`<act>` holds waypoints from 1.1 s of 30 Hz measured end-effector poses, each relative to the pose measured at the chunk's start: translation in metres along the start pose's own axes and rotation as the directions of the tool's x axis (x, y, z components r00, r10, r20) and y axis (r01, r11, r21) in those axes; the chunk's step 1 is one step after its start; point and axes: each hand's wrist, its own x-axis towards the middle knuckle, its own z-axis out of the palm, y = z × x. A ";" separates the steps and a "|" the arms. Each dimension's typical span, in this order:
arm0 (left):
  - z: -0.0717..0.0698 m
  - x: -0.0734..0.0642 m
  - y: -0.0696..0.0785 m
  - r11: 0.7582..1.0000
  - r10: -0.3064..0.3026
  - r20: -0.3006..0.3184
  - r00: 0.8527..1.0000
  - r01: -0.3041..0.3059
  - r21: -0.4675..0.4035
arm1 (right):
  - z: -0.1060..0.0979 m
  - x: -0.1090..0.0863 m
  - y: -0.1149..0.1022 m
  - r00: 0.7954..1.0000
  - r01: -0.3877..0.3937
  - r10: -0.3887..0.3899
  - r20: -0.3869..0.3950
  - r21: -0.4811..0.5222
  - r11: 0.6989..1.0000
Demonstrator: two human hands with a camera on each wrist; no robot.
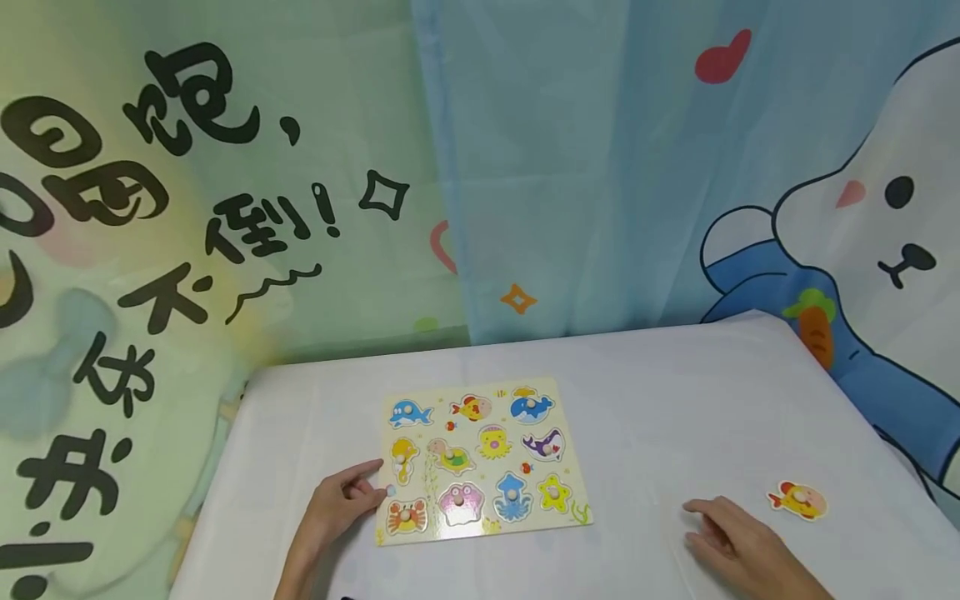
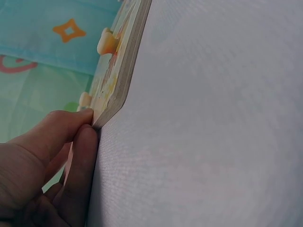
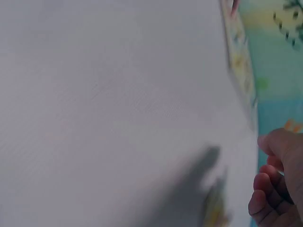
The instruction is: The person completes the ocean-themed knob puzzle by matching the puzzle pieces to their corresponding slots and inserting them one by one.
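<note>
A cream wooden puzzle board (image 1: 483, 533) with colourful sea-animal shapes lies on the white table. Several shapes carry small round knobs. My left hand (image 1: 333, 507) is at its left edge, thumb and index fingertips touching the board; in the left wrist view the fingers (image 2: 78, 120) meet the board's corner (image 2: 113, 104). To the right, a loose yellow-and-red fish piece (image 1: 799, 501) lies by itself. My right hand (image 1: 738, 546) is left of and nearer than that fish, its fingers loosely bent and holding nothing. The right wrist view shows the right hand (image 3: 279, 175) at its lower right corner.
The white cloth-covered table (image 1: 637, 400) ends at a patterned curtain (image 1: 555, 167) behind it. A cartoon bear print (image 1: 862, 225) fills the right side of the backdrop. A small dark object (image 1: 348, 597) shows at the bottom edge of the head view.
</note>
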 end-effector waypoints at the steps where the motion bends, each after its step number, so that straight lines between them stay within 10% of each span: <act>1: 0.000 -0.001 -0.001 1.000 0.004 -0.001 1.000 -0.004 0.008 | -0.003 -0.005 0.014 0.997 -0.062 0.063 0.043 -0.025 0.998; 9: 0.000 0.000 -0.002 1.000 -0.011 -0.006 1.000 0.011 0.007 | 0.000 -0.019 0.060 0.999 -0.050 0.050 0.002 -0.038 0.998; 12: 0.002 0.000 -0.002 1.000 -0.016 -0.003 1.000 0.016 0.001 | 0.000 -0.017 0.062 0.997 -0.014 0.009 -0.072 -0.058 0.998; 24: 0.000 -0.003 0.000 0.999 0.015 -0.008 1.000 -0.015 0.032 | -0.015 -0.003 0.056 0.998 -0.052 0.058 0.038 -0.140 0.989; 27: -0.001 -0.002 0.000 0.999 0.009 -0.010 1.000 -0.009 0.031 | -0.015 0.002 0.043 0.998 0.001 -0.010 -0.062 -0.137 0.991; 33: 0.000 -0.002 0.000 1.000 0.000 -0.002 1.000 0.000 0.024 | -0.006 0.021 -0.001 0.884 0.325 -0.332 -0.328 -0.078 0.943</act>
